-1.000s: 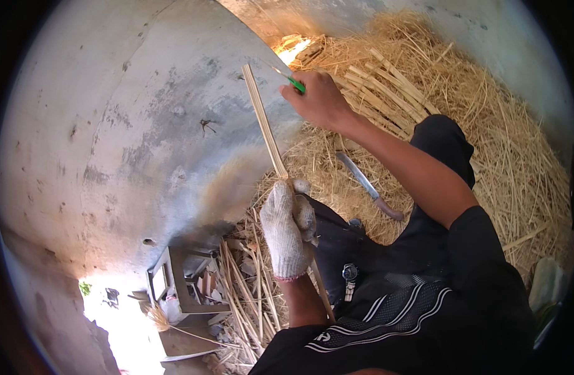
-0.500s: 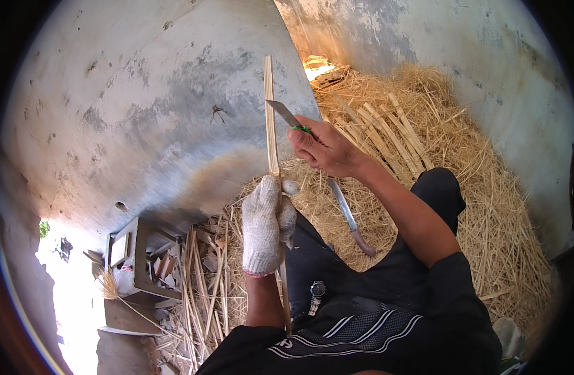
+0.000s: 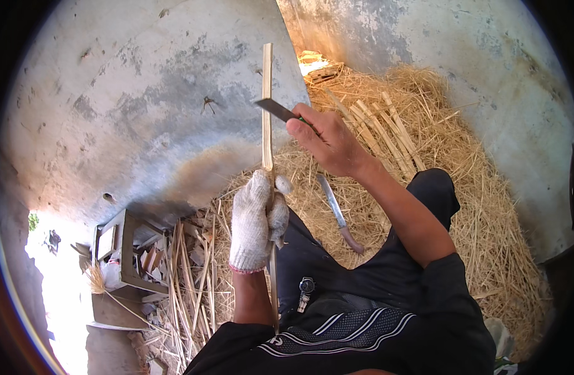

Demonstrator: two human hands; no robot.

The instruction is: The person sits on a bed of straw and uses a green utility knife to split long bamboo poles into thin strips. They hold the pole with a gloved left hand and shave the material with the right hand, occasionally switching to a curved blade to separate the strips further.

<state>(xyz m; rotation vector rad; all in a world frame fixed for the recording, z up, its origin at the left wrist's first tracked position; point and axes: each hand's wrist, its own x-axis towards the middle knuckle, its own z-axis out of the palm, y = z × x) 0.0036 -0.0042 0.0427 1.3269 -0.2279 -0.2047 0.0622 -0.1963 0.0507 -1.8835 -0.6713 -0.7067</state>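
My left hand [image 3: 254,219], in a white knitted glove, is closed round a long pale strip of split bamboo [image 3: 267,112]. The strip stands nearly upright; its upper part rises above the glove and its lower end runs down past my forearm. My right hand [image 3: 329,140] is bare and closed on the handle of a small knife [image 3: 276,110], of which a bit of green shows. The knife's grey blade points left and lies across the strip's upper part; whether it touches cannot be made out. Fingers hide most of the handle.
A long knife [image 3: 332,205] with a brown handle lies on the straw between my legs. Several split bamboo pieces [image 3: 387,134] rest on a heap of shavings [image 3: 474,187]. At left, a wooden frame [image 3: 132,250] stands beside thin strips [image 3: 190,287]. A wristwatch [image 3: 306,286] lies on my lap.
The knife has turned so that its blade lies flatter across the strip. Both hands and the strip appear slightly higher and further left, as the whole view has shifted a little.
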